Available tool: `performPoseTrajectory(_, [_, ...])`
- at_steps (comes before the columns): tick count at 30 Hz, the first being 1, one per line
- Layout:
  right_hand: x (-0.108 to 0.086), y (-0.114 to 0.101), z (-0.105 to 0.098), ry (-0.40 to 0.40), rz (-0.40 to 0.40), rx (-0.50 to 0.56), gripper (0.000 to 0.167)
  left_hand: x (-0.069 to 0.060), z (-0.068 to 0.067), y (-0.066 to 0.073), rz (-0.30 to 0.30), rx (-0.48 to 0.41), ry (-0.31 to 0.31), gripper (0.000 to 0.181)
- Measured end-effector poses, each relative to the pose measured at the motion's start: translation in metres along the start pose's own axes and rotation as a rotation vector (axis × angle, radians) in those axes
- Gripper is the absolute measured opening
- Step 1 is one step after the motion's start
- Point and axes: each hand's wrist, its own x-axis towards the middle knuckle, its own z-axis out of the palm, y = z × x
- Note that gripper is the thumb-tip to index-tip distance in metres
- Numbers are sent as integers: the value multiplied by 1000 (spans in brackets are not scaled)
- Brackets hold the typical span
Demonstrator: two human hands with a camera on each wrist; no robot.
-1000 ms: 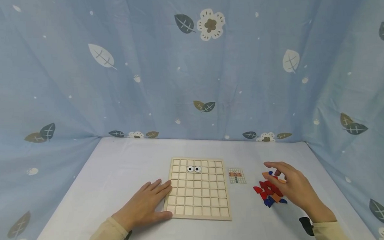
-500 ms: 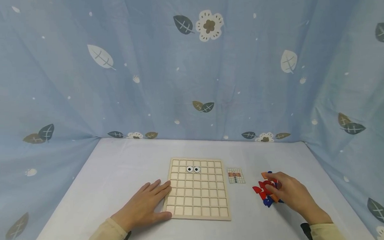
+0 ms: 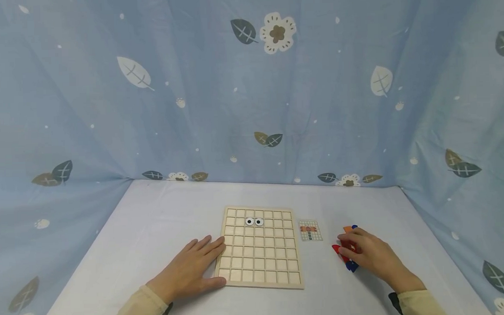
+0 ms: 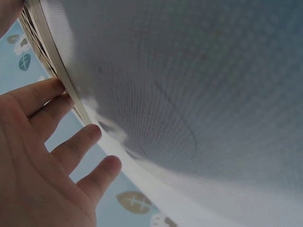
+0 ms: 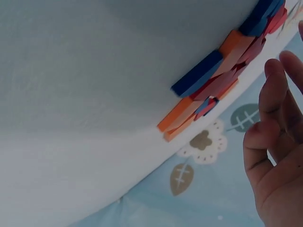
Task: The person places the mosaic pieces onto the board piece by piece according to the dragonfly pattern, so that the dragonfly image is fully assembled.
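In the head view, my left hand [image 3: 188,271] lies with fingers spread at the left edge of a wooden grid board [image 3: 259,251]; its fingertips touch the frame. The left wrist view shows that hand [image 4: 47,161] against the board's edge [image 4: 56,53]. Two round eye pieces [image 3: 254,222] sit side by side near the top of the grid. My right hand [image 3: 376,257] hovers over small red pieces [image 3: 345,252], thumb and fingers apart and bent, hiding part of the pile. Below the right hand [image 5: 279,151], the right wrist view has blue [image 5: 198,74], orange [image 5: 176,114] and red pieces.
A small printed card [image 3: 310,230] with a coloured figure on a grid lies between the board and the pile. The white tabletop [image 3: 166,216] is bordered at the back and sides by a blue patterned curtain [image 3: 208,108].
My right hand has lowered and shifted left over the pile, covering more of the pieces. The left hand and the board have stayed in place.
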Motion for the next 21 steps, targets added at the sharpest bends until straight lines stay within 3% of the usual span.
performPoseTrajectory(11, [4, -5, 7, -24, -30, -38, 21, 0, -2, 1, 0, -2, -8, 85])
performPoseTrajectory(21, [8, -14, 9, 5, -148, -12, 22, 0, -3, 0, -4, -8, -16, 85])
